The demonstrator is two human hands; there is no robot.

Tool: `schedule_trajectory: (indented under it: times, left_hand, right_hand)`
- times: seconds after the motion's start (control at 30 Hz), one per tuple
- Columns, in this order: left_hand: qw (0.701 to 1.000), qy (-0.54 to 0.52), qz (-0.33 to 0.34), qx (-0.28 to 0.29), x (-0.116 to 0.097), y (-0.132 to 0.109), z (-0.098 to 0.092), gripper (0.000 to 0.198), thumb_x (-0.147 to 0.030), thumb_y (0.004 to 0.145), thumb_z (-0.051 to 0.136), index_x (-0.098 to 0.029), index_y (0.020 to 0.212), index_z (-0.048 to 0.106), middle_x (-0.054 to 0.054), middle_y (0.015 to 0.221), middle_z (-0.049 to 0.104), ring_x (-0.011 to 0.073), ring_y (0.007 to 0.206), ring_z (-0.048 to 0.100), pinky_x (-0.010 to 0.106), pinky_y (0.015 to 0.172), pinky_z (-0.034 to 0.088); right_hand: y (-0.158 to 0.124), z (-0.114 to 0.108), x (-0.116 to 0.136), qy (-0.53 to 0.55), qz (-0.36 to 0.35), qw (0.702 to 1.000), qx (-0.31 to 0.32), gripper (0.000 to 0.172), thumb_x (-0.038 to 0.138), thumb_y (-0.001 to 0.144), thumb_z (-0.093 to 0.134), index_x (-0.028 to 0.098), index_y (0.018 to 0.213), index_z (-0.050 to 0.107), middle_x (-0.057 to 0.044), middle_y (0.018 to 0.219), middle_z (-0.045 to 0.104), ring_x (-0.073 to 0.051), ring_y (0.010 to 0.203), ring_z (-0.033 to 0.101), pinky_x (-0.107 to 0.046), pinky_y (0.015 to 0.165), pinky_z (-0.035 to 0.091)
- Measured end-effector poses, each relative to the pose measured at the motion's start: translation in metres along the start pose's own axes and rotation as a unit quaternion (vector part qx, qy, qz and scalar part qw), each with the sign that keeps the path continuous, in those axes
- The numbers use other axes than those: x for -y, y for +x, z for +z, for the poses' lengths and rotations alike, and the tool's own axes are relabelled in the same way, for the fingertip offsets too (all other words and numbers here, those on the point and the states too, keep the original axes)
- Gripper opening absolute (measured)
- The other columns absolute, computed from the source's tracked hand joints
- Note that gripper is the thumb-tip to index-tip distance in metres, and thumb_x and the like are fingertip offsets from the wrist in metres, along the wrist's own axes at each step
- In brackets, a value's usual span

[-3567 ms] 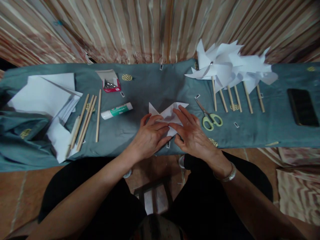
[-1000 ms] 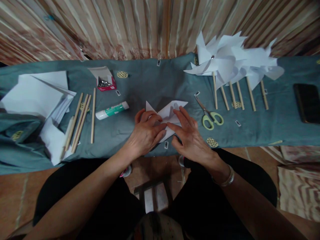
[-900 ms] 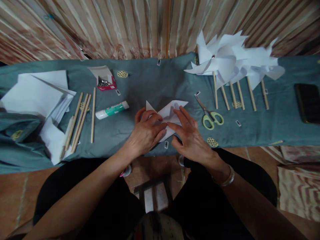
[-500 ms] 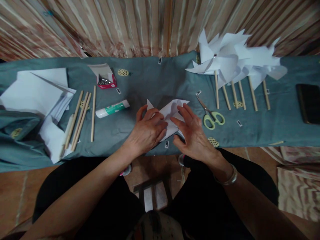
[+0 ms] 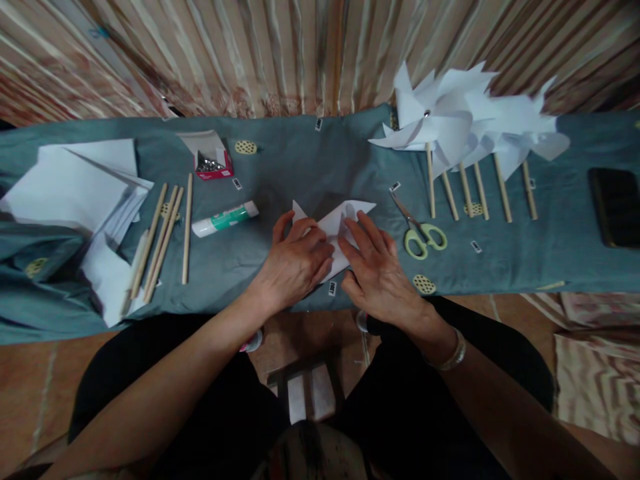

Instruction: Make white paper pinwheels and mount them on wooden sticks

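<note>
A partly folded white paper [image 5: 334, 223] lies on the teal cloth [image 5: 300, 160] in front of me. My left hand [image 5: 296, 263] rests on its left part, fingers bent and pressed together on the sheet, thumb up by the left flap. My right hand [image 5: 377, 267] lies on its right part with the fingers stretched flat and slightly spread, fingertips on a fold. Most of the paper's near half is hidden under both hands.
Green-handled scissors [image 5: 419, 235] lie just right of my right hand. A glue stick [image 5: 225, 219], several wooden sticks [image 5: 165, 240] and a red box of pins [image 5: 213, 163] lie to the left, beside loose white sheets [image 5: 70, 190]. Finished paper pinwheels [image 5: 460, 130] and a black phone [image 5: 616, 205] are at the right.
My right hand lifted slightly, then slid left and settled flat on the fold. My left hand's thumb has risen from the paper. The paper has stayed in place.
</note>
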State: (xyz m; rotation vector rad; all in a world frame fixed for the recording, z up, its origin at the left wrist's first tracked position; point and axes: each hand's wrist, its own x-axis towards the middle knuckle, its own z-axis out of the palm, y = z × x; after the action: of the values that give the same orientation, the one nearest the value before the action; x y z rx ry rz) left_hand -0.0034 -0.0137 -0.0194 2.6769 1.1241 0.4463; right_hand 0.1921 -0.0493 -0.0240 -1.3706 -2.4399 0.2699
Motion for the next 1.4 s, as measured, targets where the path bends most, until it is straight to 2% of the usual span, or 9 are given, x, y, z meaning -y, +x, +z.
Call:
schedule_trajectory:
  times: [0.23, 0.53, 0.67, 0.8, 1.0, 1.13, 1.3, 1.4]
  left_hand:
    - [1.0, 0.002, 0.001, -0.002, 0.0, -0.001, 0.001, 0.029, -0.031, 0.096, 0.043, -0.024, 0.104, 0.07, 0.006, 0.105, 0.067, 0.0286, 0.117, 0.051, 0.055, 0.115, 0.018]
    - [1.0, -0.019, -0.008, -0.008, 0.001, 0.0, 0.001, 0.027, -0.03, 0.095, 0.045, -0.026, 0.101, 0.071, 0.006, 0.105, 0.067, 0.0289, 0.117, 0.051, 0.056, 0.115, 0.018]
    - [1.0, -0.005, -0.003, -0.003, 0.001, -0.002, 0.001, 0.029, -0.032, 0.097, 0.043, -0.025, 0.103, 0.07, 0.006, 0.105, 0.068, 0.0287, 0.118, 0.05, 0.056, 0.115, 0.018]
    - [1.0, 0.009, -0.003, -0.001, 0.001, -0.002, 0.0, 0.033, -0.031, 0.098, 0.038, -0.024, 0.105, 0.07, 0.005, 0.108, 0.067, 0.0267, 0.118, 0.05, 0.054, 0.116, 0.018]
    - [1.0, 0.001, -0.009, 0.004, 0.0, -0.002, -0.001, 0.034, -0.032, 0.099, 0.039, -0.023, 0.105, 0.071, 0.005, 0.108, 0.067, 0.0262, 0.119, 0.049, 0.053, 0.116, 0.017]
    - [0.998, -0.052, -0.015, -0.019, 0.003, -0.004, 0.001, 0.029, -0.031, 0.097, 0.045, -0.021, 0.105, 0.072, 0.006, 0.109, 0.067, 0.0269, 0.119, 0.048, 0.055, 0.113, 0.02]
    - [0.99, -0.096, -0.035, -0.093, 0.012, -0.006, 0.0, 0.034, -0.038, 0.099, 0.043, -0.021, 0.117, 0.067, 0.008, 0.111, 0.067, 0.0258, 0.112, 0.05, 0.049, 0.101, 0.036]
    - [0.983, -0.118, -0.058, -0.125, 0.019, -0.007, -0.005, 0.038, -0.04, 0.099, 0.042, -0.018, 0.117, 0.067, 0.01, 0.109, 0.067, 0.0251, 0.108, 0.052, 0.046, 0.096, 0.041]
  right_hand:
    - [-0.005, -0.001, -0.002, 0.011, 0.0, 1.0, -0.011, 0.056, 0.013, 0.082, 0.048, 0.02, 0.138, 0.045, -0.012, 0.158, 0.032, -0.034, 0.15, 0.017, -0.061, 0.112, 0.031]
    - [-0.001, 0.002, -0.003, -0.036, -0.008, 0.999, -0.012, 0.045, 0.017, 0.083, 0.05, 0.013, 0.128, 0.051, -0.019, 0.152, 0.039, -0.034, 0.149, 0.02, -0.056, 0.112, 0.032]
    - [-0.001, -0.001, -0.006, -0.064, -0.017, 0.997, -0.031, 0.047, 0.021, 0.085, 0.053, 0.014, 0.132, 0.048, -0.02, 0.151, 0.038, -0.034, 0.149, 0.021, -0.055, 0.112, 0.032]
    - [0.0, -0.002, -0.007, -0.067, -0.044, 0.996, -0.037, 0.043, 0.019, 0.086, 0.052, 0.018, 0.129, 0.05, -0.017, 0.153, 0.037, -0.032, 0.149, 0.02, -0.055, 0.112, 0.032]
    - [0.004, 0.002, -0.006, -0.033, -0.04, 0.998, -0.032, 0.032, 0.015, 0.086, 0.047, 0.02, 0.116, 0.059, -0.012, 0.152, 0.041, -0.028, 0.15, 0.021, -0.052, 0.113, 0.032]
    - [0.005, 0.002, -0.004, -0.034, -0.035, 0.998, -0.029, 0.032, 0.014, 0.086, 0.048, 0.02, 0.115, 0.061, -0.012, 0.15, 0.044, -0.028, 0.149, 0.024, -0.051, 0.113, 0.033]
    - [0.009, 0.003, -0.004, -0.009, -0.016, 0.999, -0.03, 0.03, 0.015, 0.086, 0.047, 0.025, 0.109, 0.064, -0.006, 0.151, 0.044, -0.028, 0.149, 0.024, -0.053, 0.114, 0.033]
    - [0.011, 0.008, -0.005, -0.006, -0.013, 0.999, -0.053, 0.028, 0.017, 0.087, 0.047, 0.027, 0.106, 0.065, -0.003, 0.149, 0.047, -0.028, 0.149, 0.025, -0.055, 0.112, 0.034]
